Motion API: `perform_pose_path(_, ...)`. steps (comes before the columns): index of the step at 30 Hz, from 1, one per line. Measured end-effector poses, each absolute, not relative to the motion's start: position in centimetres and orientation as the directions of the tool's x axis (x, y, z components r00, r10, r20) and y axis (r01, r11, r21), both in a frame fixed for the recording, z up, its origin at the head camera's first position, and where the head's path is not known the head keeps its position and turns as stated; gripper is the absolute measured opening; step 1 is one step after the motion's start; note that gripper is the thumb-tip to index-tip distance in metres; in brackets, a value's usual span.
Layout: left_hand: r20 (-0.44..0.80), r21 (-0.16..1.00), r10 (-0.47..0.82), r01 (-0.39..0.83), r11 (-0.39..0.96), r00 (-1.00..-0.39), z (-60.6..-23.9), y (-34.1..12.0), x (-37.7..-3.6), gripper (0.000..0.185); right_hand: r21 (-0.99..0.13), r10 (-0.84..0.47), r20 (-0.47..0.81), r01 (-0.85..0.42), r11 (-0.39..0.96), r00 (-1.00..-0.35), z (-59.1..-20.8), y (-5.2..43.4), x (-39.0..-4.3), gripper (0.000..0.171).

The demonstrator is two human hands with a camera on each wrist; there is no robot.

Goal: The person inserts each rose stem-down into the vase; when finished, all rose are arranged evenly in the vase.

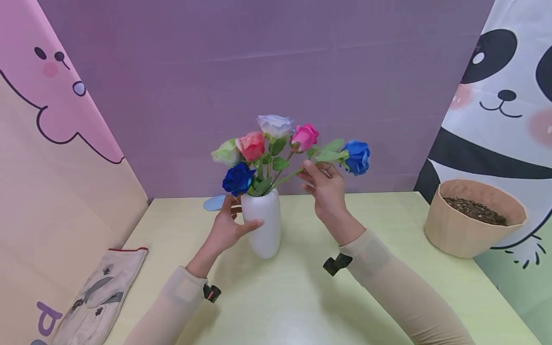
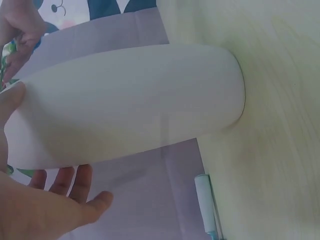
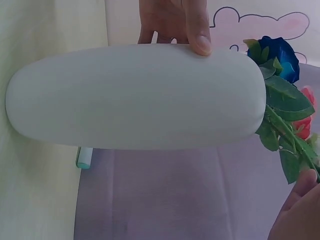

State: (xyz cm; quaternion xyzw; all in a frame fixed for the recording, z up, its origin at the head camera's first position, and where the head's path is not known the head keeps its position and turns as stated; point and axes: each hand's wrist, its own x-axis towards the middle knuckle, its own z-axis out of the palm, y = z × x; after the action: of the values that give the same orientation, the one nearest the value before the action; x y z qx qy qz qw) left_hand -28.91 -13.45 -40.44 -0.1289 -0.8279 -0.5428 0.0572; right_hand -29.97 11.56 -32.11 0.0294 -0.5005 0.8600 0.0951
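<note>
A white vase (image 1: 265,227) stands upright on the table with several artificial roses in it. My left hand (image 1: 230,225) holds the vase near its top, thumb on the front and fingers round the far side. In the left wrist view the thumb (image 2: 14,97) lies against the vase's wall. My right hand (image 1: 329,191) pinches the green stem of a bright blue rose (image 1: 357,157), which leans out to the right from the vase's mouth. The other blooms are dark blue (image 1: 238,178), coral (image 1: 250,145), pale green (image 1: 226,153), white (image 1: 275,126) and pink (image 1: 305,137).
On the right of the table (image 1: 293,306) stands a tan pot (image 1: 459,239) with dark, grainy fill. A folded grey cloth item (image 1: 103,292) lies at the left edge. Behind the vase is a light blue object (image 1: 214,203). A purple backdrop (image 1: 276,62) closes off the back.
</note>
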Motion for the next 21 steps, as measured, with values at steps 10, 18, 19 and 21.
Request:
perform_pose_path(10,0.138,0.932,0.201,0.196,0.306,-0.97,-40.42,-13.75,-28.97,0.078,-0.88,0.181,0.14,-0.206,-0.427,-0.973,-32.4,11.72,-30.12,0.023)
perform_pose_path(18,0.136,0.922,0.18,0.19,0.336,-0.974,-40.36,-13.61,-28.95,0.076,-0.877,0.218,0.126,-0.212,-0.431,-0.968,-32.37,11.72,-30.2,0.023)
perform_pose_path(19,0.137,0.922,0.18,0.192,0.337,-0.974,-40.35,-13.61,-28.94,0.075,-0.875,0.22,0.128,-0.215,-0.434,-0.967,-32.32,11.7,-30.2,0.023)
perform_pose_path(21,0.142,0.925,0.181,0.195,0.326,-0.973,-40.41,-13.79,-28.84,0.074,-0.876,0.223,0.13,-0.217,-0.431,-0.966,-32.24,11.57,-30.14,0.023)
